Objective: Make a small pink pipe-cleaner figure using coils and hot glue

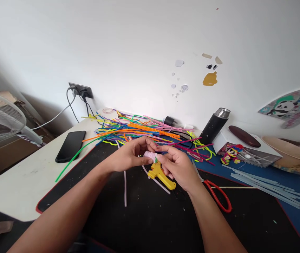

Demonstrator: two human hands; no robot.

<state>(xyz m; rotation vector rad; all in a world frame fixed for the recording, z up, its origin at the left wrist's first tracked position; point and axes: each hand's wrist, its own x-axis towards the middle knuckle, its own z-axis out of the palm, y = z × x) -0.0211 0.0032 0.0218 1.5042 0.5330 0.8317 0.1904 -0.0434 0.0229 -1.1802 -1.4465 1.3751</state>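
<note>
Pale pink and fuzzy, the wrapped coil (149, 155) lies between 2 hands, its left part grasped by the left hand (130, 154) between thumb and curled fingers. The right hand (177, 165) seems to pinch its right end, thumb and forefinger nearly together, though the fingers hide the exact contact. The coil is probably very light, soft outside with some springy stiffness from wire, not slippery but easily crushed; a gentle grip near each end, thumb against fingers, should suit it. Just below the right fingertips is a yellow glue gun (168, 181), with a loose pale stem (125, 189) on the black mat (139, 221) to the left. Farther out on the desk (20, 182) are red-handled scissors (226, 210), right, a phone (71, 146), left, and a heap of coloured stems (139, 129) behind
</note>
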